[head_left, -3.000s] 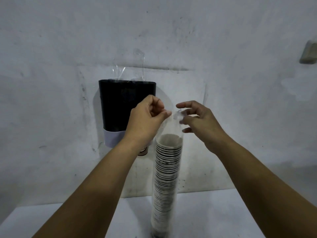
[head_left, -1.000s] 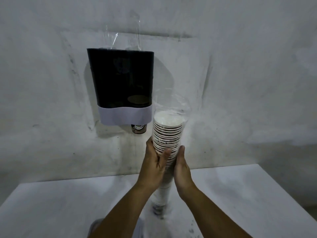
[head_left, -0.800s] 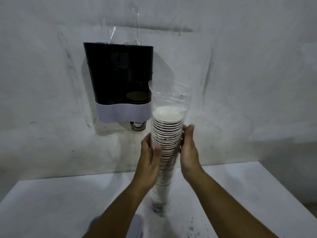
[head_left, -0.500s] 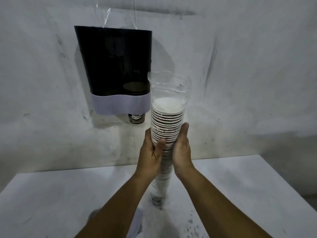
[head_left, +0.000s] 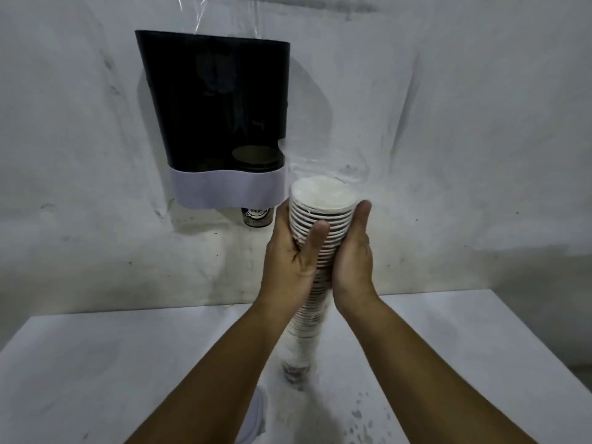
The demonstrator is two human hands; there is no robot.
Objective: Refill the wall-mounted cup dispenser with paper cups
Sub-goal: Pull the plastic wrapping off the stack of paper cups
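- My left hand (head_left: 293, 251) and right hand (head_left: 352, 251) hold the stack (head_left: 322, 216) of paper cups between them near its top, thumbs up along the near side, the left thumb across the rims; each grip is closed on the stack.
- The stack stands upright, mouths up, with its foot low over the counter (head_left: 96, 363); whether it touches there I cannot tell.
- A clear sleeve (head_left: 315, 169) rises loosely above the top cup; how far down it reaches I cannot tell.
- The dispenser (head_left: 214, 100) hangs on the wall at 10 o'clock from the stack top, just beside it. One cup (head_left: 256, 216) pokes from its base, and a dark rim shows low inside.
- I judge the step in hand to be freeing the cups from the sleeve before loading.
- To do it well, I would keep an even squeeze on both sides so the cups stay nested, and keep the column straight.
- I would avoid crushing the top rims.
- Risk: the lower cups may slip off and drop.
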